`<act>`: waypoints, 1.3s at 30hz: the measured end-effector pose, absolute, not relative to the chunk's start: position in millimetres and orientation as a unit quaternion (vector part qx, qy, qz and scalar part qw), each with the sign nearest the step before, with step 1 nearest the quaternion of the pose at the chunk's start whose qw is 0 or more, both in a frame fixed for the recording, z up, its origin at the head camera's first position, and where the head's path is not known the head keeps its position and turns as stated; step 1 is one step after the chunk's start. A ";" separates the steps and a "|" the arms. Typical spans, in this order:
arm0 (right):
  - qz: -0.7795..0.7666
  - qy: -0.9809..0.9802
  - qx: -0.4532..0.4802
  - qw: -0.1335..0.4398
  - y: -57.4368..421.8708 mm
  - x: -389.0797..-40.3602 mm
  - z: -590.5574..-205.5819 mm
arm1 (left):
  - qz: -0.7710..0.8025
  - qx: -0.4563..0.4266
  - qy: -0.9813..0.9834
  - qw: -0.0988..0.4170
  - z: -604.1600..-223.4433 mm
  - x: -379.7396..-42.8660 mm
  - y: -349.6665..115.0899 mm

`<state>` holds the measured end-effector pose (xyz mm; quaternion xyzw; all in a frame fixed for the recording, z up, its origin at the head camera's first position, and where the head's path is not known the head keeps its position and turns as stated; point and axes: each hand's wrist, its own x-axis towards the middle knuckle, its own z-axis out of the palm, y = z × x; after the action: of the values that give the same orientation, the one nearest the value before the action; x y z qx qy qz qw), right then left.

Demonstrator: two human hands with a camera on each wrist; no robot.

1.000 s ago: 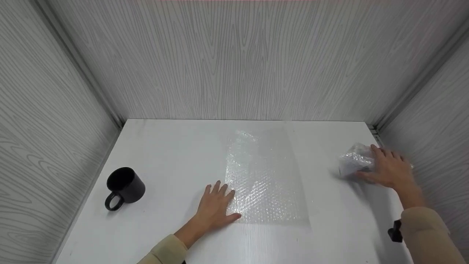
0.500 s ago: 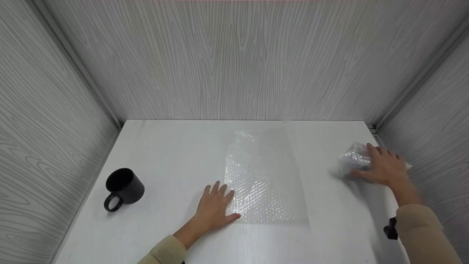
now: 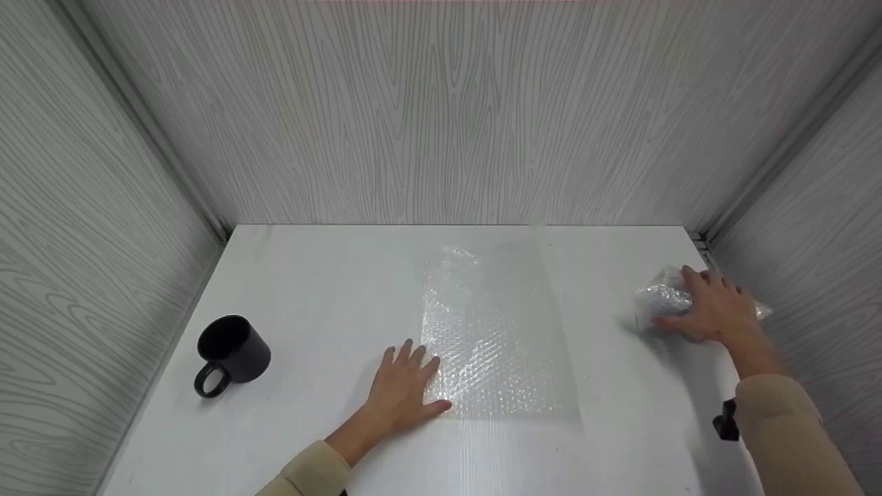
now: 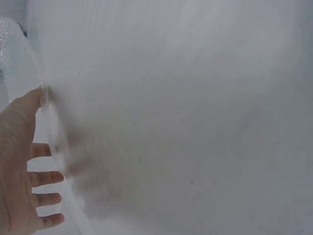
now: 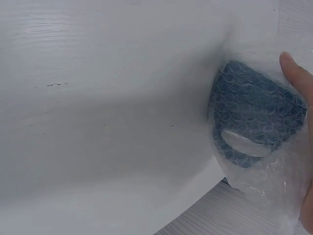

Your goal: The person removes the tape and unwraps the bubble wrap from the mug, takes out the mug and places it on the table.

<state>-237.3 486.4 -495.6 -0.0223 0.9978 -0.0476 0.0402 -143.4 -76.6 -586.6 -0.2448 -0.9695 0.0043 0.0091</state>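
My left hand (image 3: 400, 389) lies with fingers spread at the left edge of a flat bubble wrap sheet (image 3: 506, 344), fingertips and thumb over its border. In the left wrist view its thumb (image 4: 33, 99) reaches to the sheet's edge. At the table's right side, my right hand (image 3: 720, 310) rests over a mug wrapped in bubble wrap (image 3: 665, 300), thumb and fingers spread across it. The right wrist view shows the wrapped mug (image 5: 259, 105) as dark blue through the bubbles, its handle visible; the palm side of the hand is partly out of frame.
An unwrapped black mug (image 3: 238, 351) stands at the left of the white table (image 3: 324, 275), handle toward the front. Grey wood-grain panels (image 3: 441, 117) rise behind and on both sides. The wrapped mug sits close to the table's right edge.
My right hand has shifted slightly left over the wrapped mug, which stays about where it was. The left hand and the flat sheet have not visibly moved.
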 end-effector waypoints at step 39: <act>-0.050 0.998 -0.026 -0.041 464.2 -228.2 -508.3 | -0.022 -0.239 -0.971 -0.005 -586.1 -142.5 -77.6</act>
<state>-228.2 464.2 -508.3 -0.0263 0.9976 -0.0498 -0.0405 -142.5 -77.6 -586.1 -0.2389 -0.9708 -0.0222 -0.0054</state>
